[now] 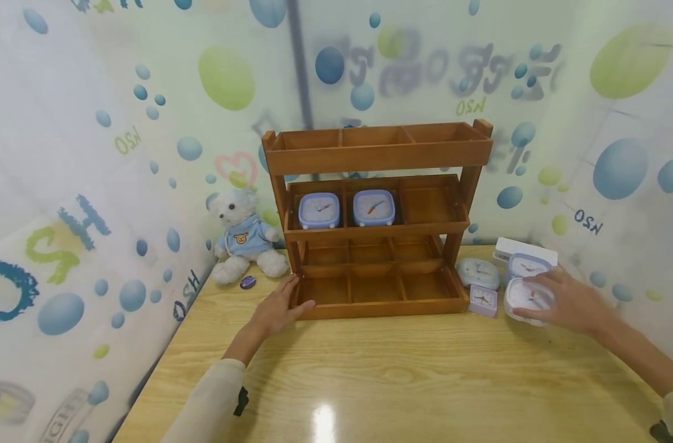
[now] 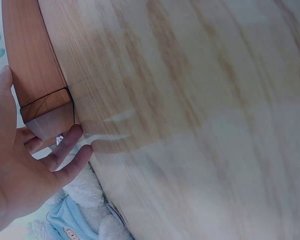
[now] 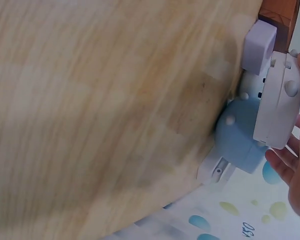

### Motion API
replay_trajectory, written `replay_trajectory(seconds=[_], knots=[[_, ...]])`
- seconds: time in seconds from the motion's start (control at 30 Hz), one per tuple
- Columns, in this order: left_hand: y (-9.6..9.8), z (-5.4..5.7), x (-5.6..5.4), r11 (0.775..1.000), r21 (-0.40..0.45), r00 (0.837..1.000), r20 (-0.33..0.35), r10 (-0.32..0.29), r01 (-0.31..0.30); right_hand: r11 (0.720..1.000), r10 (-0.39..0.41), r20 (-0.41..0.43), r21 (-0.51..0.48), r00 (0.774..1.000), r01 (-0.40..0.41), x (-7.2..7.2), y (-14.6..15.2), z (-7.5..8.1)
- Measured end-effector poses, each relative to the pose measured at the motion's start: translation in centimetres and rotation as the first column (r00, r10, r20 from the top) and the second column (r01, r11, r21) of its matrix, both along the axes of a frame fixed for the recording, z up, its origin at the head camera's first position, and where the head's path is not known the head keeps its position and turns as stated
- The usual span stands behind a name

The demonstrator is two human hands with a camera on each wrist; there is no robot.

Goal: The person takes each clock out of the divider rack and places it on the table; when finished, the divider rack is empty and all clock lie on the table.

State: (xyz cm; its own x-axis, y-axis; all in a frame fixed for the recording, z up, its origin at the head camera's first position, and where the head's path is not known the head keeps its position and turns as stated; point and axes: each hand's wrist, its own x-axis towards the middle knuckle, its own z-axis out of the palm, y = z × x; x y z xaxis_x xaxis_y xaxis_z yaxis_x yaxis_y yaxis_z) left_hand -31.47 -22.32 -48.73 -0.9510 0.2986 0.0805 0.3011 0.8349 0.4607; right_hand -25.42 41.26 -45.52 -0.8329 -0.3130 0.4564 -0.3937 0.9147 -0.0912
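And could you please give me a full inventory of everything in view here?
Wooden shelf: 1, brown, centre
Shelf clocks: 2, blue-rimmed, second tier, left and middle compartments
Pale clock: 1, grey-green, right of the shelf
Small clock: 1, lilac, in front of the pale clock
Blue clock: 1, blue, far right
White clock: 1, white, in front of the blue clock
Box: 1, white, behind the blue clock
Teddy bear: 1, white, blue hoodie, left of the shelf
Oval item: 1, dark purple, by the bear
Table: 1, light wood, underneath
Backdrop: white, blue and green spots, behind
Sleeves: 2, cream, forearms
Hands: 2, bare; left hand touching the shelf, right hand holding the white clock
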Motion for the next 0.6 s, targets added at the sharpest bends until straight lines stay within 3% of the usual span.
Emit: replay_trajectory(seconds=[0.17, 0.4, 0.6], knots=[[-0.1, 0.1, 0.0, 1.000, -0.005, 1.000, 0.003, 0.004, -0.004, 1.000, -0.022, 0.014, -0.016, 1.000, 0.022, 0.5, -0.4, -0.7], [0.0, 0.2, 0.0, 1.000, -0.007, 1.000, -0.001, 0.000, 0.000, 0.999, -0.012, -0.038, -0.053, 0.999, 0.010, 0.5, -0.4, -2.4], [0.2, 0.2, 0.1, 1.000, -0.013, 1.000, 0.007, -0.003, 0.003, 0.996, -0.028, -0.009, -0.079, 1.000, 0.027, 0.5, 0.0, -3.8]])
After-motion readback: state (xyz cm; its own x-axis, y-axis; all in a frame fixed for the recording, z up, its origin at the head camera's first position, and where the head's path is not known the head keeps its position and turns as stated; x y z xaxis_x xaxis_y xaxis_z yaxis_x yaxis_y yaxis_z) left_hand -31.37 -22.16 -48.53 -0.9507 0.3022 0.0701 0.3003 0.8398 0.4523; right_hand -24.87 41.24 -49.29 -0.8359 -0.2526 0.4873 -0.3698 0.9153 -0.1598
